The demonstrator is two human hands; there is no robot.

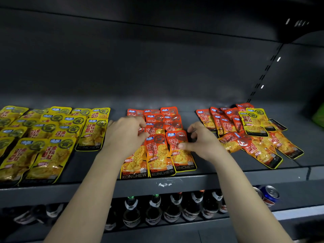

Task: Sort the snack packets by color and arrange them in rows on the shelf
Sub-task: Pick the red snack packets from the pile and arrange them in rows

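Yellow snack packets (43,135) lie in overlapping rows on the left of the dark shelf (219,176). Red packets (158,151) form rows in the middle. My left hand (125,135) rests on the left column of these red packets, its curled fingers pinching a packet's top edge. My right hand (198,142) pinches the right front red packet (182,151) with thumb and curled fingers. At the right a loose heap of red packets (254,144) lies jumbled, with one yellow packet (255,122) on top.
Below the shelf stand several dark bottles (157,209) and two blue cans (268,194). Something green (319,116) shows at the far right edge. A shelf above overhangs, and a slotted upright (263,74) runs at the back right.
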